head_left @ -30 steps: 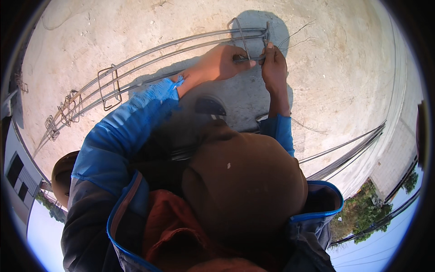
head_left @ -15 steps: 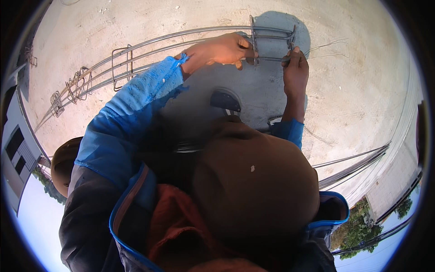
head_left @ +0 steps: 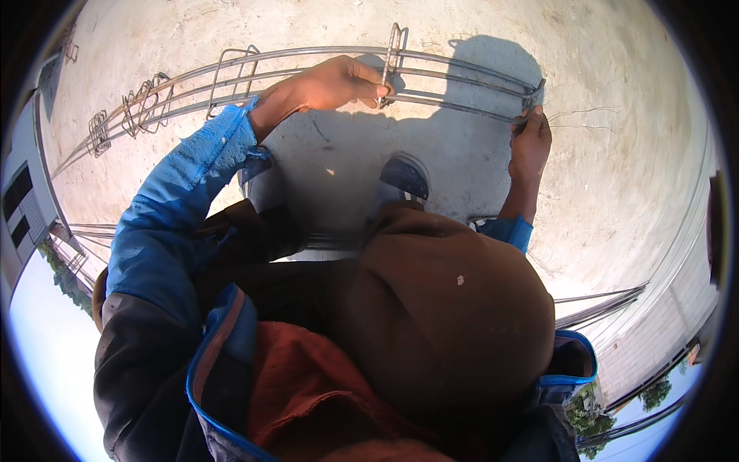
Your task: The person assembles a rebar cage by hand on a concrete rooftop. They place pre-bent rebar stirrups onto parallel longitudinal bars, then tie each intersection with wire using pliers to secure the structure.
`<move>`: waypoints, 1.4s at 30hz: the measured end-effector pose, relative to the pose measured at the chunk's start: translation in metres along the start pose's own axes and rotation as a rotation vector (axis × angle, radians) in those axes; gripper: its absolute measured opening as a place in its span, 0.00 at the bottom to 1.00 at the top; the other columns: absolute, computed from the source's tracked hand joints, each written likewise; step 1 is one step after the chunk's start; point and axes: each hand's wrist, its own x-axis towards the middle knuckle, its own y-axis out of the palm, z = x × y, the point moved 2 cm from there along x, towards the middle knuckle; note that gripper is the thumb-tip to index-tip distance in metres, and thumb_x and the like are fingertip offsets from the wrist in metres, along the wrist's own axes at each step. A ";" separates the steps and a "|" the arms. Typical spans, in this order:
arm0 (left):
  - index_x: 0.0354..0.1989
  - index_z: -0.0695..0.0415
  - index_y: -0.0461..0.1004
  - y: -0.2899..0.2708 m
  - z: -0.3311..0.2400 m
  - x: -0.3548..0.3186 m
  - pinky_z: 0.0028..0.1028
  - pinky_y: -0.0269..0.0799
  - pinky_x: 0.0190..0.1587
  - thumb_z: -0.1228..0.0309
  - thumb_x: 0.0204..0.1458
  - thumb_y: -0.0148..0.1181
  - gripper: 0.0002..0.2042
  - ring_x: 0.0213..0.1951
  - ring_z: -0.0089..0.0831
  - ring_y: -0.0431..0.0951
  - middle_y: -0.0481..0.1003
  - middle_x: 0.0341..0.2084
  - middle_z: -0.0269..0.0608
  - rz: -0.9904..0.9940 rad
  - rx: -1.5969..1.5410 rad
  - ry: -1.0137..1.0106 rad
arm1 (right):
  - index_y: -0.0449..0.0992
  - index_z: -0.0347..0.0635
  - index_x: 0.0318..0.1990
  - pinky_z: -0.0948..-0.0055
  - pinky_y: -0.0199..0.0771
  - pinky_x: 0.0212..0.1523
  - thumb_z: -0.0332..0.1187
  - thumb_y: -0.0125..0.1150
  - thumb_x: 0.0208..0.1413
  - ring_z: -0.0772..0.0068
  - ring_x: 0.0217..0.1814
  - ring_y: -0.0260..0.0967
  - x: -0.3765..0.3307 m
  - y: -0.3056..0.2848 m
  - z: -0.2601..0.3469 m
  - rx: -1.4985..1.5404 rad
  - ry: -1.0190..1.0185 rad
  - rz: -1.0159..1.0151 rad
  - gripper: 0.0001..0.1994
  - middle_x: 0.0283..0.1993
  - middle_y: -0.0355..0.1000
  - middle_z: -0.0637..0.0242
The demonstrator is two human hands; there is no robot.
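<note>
Long steel reinforcing bars [head_left: 454, 78] run in a bundle across the upper part of the view, just off the concrete. My left hand [head_left: 339, 83] pinches a rectangular wire stirrup [head_left: 392, 58] that stands around the bars. Near the bars' right end, my right hand [head_left: 530, 148] is closed, thumb and fingers pressed together. Something small and dark shows at its fingertips, too unclear to name. Beside those fingertips, another stirrup [head_left: 533, 94] sits at the bar ends. Thin wires [head_left: 589, 114] stick out to the right of it.
More stirrups [head_left: 231, 77] hang around the bars, several bunched [head_left: 146, 104] toward the far left. My shoe [head_left: 404, 177] rests on the concrete floor [head_left: 616, 177] below the bars. Further bars [head_left: 600, 306] lie at the right, near a block wall [head_left: 654, 339].
My left hand and its stirrup are farther left along the bars. The right hand has shifted right with the bar ends, widening the gap between the two end stirrups.
</note>
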 end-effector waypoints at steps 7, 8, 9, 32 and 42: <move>0.56 0.59 0.78 0.005 -0.010 -0.004 0.34 0.78 0.47 0.52 0.71 0.56 0.21 0.46 0.29 0.84 0.83 0.39 0.41 0.059 0.105 0.047 | 0.74 0.46 0.37 0.81 0.55 0.25 0.53 0.51 0.76 0.84 0.27 0.61 -0.012 -0.001 0.010 0.127 -0.047 -0.045 0.21 0.29 0.71 0.72; 0.55 0.58 0.78 0.004 -0.012 -0.003 0.34 0.78 0.46 0.52 0.71 0.56 0.21 0.45 0.29 0.84 0.82 0.38 0.41 0.059 0.129 0.032 | 0.74 0.47 0.37 0.81 0.55 0.26 0.54 0.53 0.75 0.84 0.27 0.60 -0.012 -0.003 0.010 0.100 -0.083 -0.017 0.21 0.29 0.70 0.72; 0.54 0.58 0.77 0.003 -0.021 -0.006 0.34 0.78 0.45 0.51 0.71 0.55 0.21 0.43 0.29 0.84 0.81 0.37 0.41 0.064 0.159 0.019 | 0.73 0.47 0.37 0.81 0.55 0.26 0.54 0.54 0.74 0.84 0.28 0.60 -0.013 -0.008 0.011 0.075 -0.119 0.004 0.20 0.29 0.70 0.72; 0.46 0.64 0.75 0.003 0.000 0.003 0.37 0.75 0.33 0.58 0.73 0.51 0.18 0.30 0.31 0.83 0.81 0.29 0.46 0.117 0.077 0.325 | 0.84 0.33 0.52 0.77 0.72 0.51 0.38 0.70 0.66 0.78 0.46 0.76 -0.160 0.167 0.019 0.142 0.160 0.187 0.16 0.42 0.84 0.62; 0.49 0.65 0.80 -0.011 0.007 -0.002 0.46 0.75 0.46 0.55 0.69 0.54 0.22 0.40 0.46 0.84 0.82 0.38 0.55 0.250 0.359 0.328 | 0.86 0.36 0.44 0.79 0.69 0.38 0.34 0.66 0.69 0.83 0.36 0.71 -0.164 0.189 0.014 0.102 -0.045 0.030 0.10 0.39 0.83 0.68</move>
